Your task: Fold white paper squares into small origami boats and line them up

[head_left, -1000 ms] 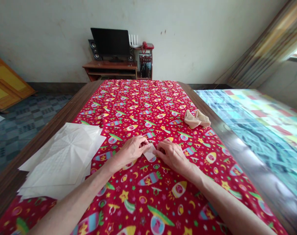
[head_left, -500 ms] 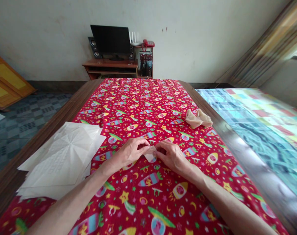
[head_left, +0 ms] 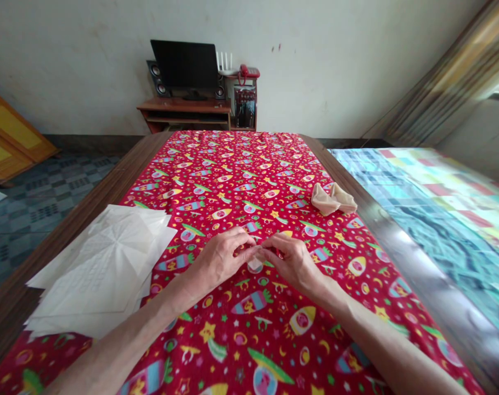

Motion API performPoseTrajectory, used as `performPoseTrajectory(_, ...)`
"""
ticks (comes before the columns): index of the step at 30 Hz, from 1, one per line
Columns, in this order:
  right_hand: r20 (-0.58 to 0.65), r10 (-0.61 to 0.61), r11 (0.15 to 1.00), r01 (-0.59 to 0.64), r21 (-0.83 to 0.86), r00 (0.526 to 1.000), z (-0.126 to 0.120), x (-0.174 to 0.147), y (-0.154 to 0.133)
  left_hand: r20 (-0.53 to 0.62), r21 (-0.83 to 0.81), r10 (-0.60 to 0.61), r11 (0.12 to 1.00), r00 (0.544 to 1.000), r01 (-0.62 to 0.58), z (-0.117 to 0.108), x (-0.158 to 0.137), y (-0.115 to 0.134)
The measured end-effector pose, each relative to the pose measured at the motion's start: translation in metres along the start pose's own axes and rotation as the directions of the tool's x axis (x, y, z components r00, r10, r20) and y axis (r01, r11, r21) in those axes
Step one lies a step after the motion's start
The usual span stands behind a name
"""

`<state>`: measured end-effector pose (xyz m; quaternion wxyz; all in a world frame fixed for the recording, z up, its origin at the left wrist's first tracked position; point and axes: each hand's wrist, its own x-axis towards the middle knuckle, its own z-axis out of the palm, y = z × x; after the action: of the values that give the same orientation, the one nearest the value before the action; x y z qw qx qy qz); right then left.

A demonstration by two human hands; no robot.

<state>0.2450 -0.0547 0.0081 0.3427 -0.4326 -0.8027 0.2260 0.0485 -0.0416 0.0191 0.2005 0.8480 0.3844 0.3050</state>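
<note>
A small folded piece of pale paper (head_left: 255, 263) is pinched between my two hands over the red patterned cloth, most of it covered by fingers. My left hand (head_left: 228, 252) is closed on its left side, thumb and fingertips together. From the right, my right hand (head_left: 289, 257) grips it the same way, and the fingertips of both hands meet. Left of my left hand lies a stack of creased whitish paper sheets (head_left: 105, 263). Farther off to the right sits a folded cream paper shape (head_left: 334, 198) with several puffed points.
The red cloth (head_left: 249, 340) covers a table with a dark wooden edge (head_left: 88, 211). A bed with a checked sheet (head_left: 430, 203) stands to the right. At the wall are a desk (head_left: 183, 109), a monitor (head_left: 185, 65) and a red telephone (head_left: 249, 72).
My fingertips have drawn together over the folded paper, hiding more of it. My left thumb now reaches farther right across it. The paper stack and the folded shape stay put.
</note>
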Motion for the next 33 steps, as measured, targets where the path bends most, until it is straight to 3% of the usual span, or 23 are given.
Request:
performPoseTrajectory(6,-0.038,-0.051,0.998,0.050,-0.025,0.998,-0.002,-0.001,-0.002,-0.075,-0.064,0.014,0.998,0.997,-0.019,-0.001,-0.001,0.000)
performPoseTrajectory(11,-0.129,0.016,0.998,-0.008,0.063,0.991,-0.007,0.003,0.000,-0.202,-0.145,-0.067,0.989,0.977,0.038,-0.010,0.004,-0.001)
performPoseTrajectory(18,-0.310,0.116,0.993,-0.098,0.073,0.944,-0.012,0.009,0.019,-0.320,-0.114,-0.214,0.976,0.923,0.186,-0.018,0.006,-0.021)
performPoseTrajectory(25,-0.271,0.164,0.986,-0.168,0.009,0.948,-0.012,0.009,0.031,-0.271,-0.054,-0.184,0.983,0.945,0.176,-0.016,0.006,-0.035)
performPoseTrajectory(33,-0.133,0.396,0.914,-0.403,-0.034,0.909,-0.006,0.011,0.037,-0.161,0.164,-0.164,0.968,0.973,0.190,0.001,-0.001,-0.057)
